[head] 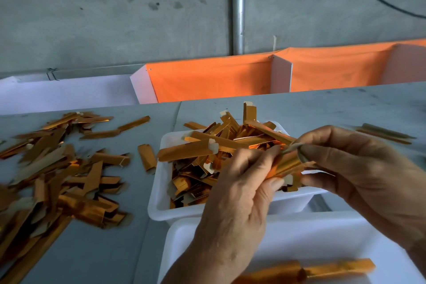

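Note:
Both hands work one shiny copper-coloured card strip [287, 167] above a white tub [159, 191] heaped with the same flat strips. My left hand [232, 203] grips the strip from the left, thumb under it and fingers over its top. My right hand [359, 168] pinches the strip's right end between thumb and fingertips. The held strip is blurred and partly hidden by the fingers.
A loose heap of copper strips [57, 168] covers the grey table on the left. A second white tub [322, 237] near me holds two folded strips [318, 270]. More strips [385, 135] lie at the right. Orange cloth bins [212, 78] stand behind the table.

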Action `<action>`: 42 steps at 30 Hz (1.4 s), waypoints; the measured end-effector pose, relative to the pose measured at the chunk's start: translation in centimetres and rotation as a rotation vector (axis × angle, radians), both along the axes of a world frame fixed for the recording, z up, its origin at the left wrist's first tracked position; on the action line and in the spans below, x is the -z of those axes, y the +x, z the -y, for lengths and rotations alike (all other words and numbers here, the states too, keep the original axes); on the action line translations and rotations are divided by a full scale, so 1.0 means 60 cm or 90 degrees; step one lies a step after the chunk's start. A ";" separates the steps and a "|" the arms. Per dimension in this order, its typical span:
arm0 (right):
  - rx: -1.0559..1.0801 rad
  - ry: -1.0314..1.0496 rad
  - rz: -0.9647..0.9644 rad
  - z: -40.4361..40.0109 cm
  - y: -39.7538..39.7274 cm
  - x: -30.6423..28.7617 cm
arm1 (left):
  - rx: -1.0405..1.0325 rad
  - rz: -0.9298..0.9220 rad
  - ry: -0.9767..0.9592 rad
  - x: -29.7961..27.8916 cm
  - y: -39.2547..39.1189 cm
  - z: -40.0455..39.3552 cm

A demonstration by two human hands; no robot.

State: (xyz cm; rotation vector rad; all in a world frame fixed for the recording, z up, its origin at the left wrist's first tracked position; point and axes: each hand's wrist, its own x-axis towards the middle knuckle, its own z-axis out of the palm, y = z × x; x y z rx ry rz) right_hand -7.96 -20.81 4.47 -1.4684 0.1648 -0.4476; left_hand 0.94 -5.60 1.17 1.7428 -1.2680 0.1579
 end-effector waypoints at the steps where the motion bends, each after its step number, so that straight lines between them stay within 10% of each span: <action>1: 0.004 -0.006 -0.004 -0.003 0.001 0.001 | 0.000 -0.006 -0.004 0.000 0.001 -0.001; 20: -0.107 0.202 -0.018 -0.020 0.018 -0.003 | 0.085 -0.156 -0.099 0.000 0.000 -0.009; 42: -0.029 -0.165 -0.025 -0.009 0.034 -0.005 | 0.108 -0.227 -0.071 0.019 0.025 -0.017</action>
